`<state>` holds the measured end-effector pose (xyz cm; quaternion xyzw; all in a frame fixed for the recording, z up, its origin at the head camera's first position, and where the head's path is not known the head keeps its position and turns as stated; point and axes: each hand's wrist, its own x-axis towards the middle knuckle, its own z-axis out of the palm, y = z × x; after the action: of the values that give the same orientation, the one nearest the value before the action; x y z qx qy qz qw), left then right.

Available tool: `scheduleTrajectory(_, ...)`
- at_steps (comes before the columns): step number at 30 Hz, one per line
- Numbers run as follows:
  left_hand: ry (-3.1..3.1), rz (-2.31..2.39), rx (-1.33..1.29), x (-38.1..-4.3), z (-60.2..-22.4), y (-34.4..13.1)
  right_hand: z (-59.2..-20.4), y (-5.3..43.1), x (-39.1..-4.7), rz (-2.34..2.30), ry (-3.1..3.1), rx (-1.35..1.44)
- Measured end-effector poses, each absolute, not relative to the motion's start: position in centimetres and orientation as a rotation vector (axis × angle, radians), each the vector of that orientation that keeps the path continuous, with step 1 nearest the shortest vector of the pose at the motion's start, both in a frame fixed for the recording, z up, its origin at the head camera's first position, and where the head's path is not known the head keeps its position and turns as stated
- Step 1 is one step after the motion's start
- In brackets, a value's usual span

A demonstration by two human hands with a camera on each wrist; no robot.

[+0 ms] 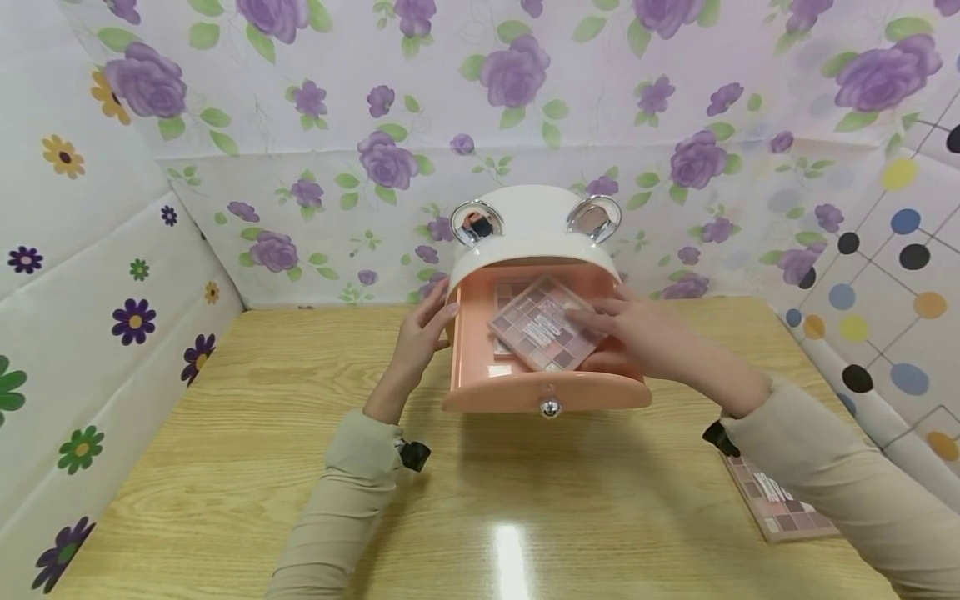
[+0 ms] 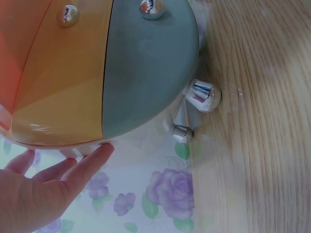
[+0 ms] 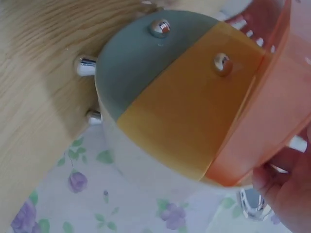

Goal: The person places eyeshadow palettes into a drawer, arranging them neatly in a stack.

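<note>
A white rounded cabinet [image 1: 531, 223] with bear-like chrome ears stands on the table. Its top coral drawer [image 1: 546, 393] is pulled out. An eyeshadow palette [image 1: 546, 327] lies at a slant over another palette [image 1: 507, 290] in the drawer, which it partly covers. My right hand [image 1: 633, 337] reaches over the drawer's right side and grips the upper palette by its right edge. Against the cabinet's left side rests my left hand [image 1: 420, 342], its fingers extended. The left wrist view shows those fingers touching the wall beside the closed yellow drawer [image 2: 63, 82].
A further palette [image 1: 783, 500] lies on the wooden table [image 1: 300, 400] at the right, partly under my right forearm. Below the yellow drawer is a closed grey-green drawer [image 2: 150, 68]. Short chrome feet [image 2: 203, 95] hold the cabinet up. Flowered sheeting [image 1: 360, 208] hangs close behind.
</note>
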<state>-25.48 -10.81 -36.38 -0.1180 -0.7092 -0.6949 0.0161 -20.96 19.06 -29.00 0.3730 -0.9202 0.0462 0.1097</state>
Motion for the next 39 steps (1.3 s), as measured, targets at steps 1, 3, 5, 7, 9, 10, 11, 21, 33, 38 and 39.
scheduleTrajectory(1, -2.205, -2.164, -0.366, -25.5, -36.4, -10.8, -29.2, 19.3, -21.0, 0.150, -2.677, 1.114)
scheduleTrajectory(3, -2.204, -2.168, -0.367, -25.4, -36.4, -10.8, -29.5, 19.5, -21.0, 0.164, -2.619, 1.149)
scheduleTrajectory(5, -2.206, -2.170, -0.370, -25.4, -36.4, -10.8, -29.6, 19.6, -20.9, 0.152, -2.564, 1.172)
scheduleTrajectory(7, -2.204, -2.171, -0.374, -25.4, -36.4, -10.8, -29.6, 19.4, -20.8, 0.141, -2.518, 1.178)
scheduleTrajectory(9, -2.201, -2.173, -0.380, -25.4, -36.4, -10.8, -29.5, 19.0, -20.8, 0.127, -2.497, 1.170)
scheduleTrajectory(10, -2.199, -2.175, -0.384, -25.4, -36.4, -10.8, -29.4, 18.8, -20.8, 0.124, -2.495, 1.162)
scheduleTrajectory(11, -2.197, -2.177, -0.388, -25.4, -36.4, -10.9, -29.3, 18.5, -20.8, 0.115, -2.500, 1.154)
scheduleTrajectory(21, -2.198, -2.159, -0.372, -25.5, -36.6, -10.8, -28.9, 16.7, -21.2, 0.312, -2.684, 1.086)
scheduleTrajectory(33, -2.181, -2.180, -0.379, -25.4, -36.3, -10.8, -29.5, 16.4, -21.4, 0.247, -2.580, 1.136)
scheduleTrajectory(38, -2.182, -2.181, -0.379, -25.4, -36.3, -10.7, -29.6, 16.6, -21.6, 0.286, -2.610, 1.146)
scheduleTrajectory(39, -2.181, -2.183, -0.378, -25.4, -36.3, -10.7, -29.5, 16.8, -21.7, 0.307, -2.615, 1.152)
